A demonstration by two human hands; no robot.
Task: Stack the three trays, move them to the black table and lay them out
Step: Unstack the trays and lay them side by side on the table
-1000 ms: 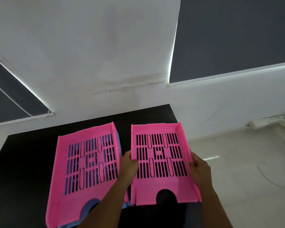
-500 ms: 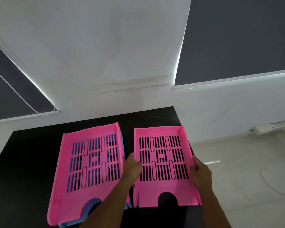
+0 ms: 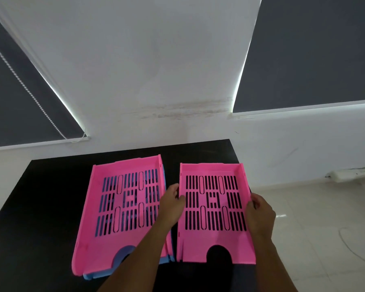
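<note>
Two pink slotted trays lie on the black table (image 3: 40, 207). The right pink tray (image 3: 213, 241) sits flat near the table's right edge. My left hand (image 3: 172, 204) grips its left wall and my right hand (image 3: 260, 211) grips its right wall. The left pink tray (image 3: 105, 245) rests on top of a blue tray (image 3: 167, 259), which shows only along the right and front edges and through the slots.
The table stands against a white wall (image 3: 156, 70) with dark window blinds (image 3: 314, 49) on both sides. Pale tiled floor (image 3: 325, 239) lies right of the table, with a white power strip (image 3: 352, 174) by the wall.
The right pink tray has come down flat onto the table with both hands still on its sides. The left stack has not moved.
</note>
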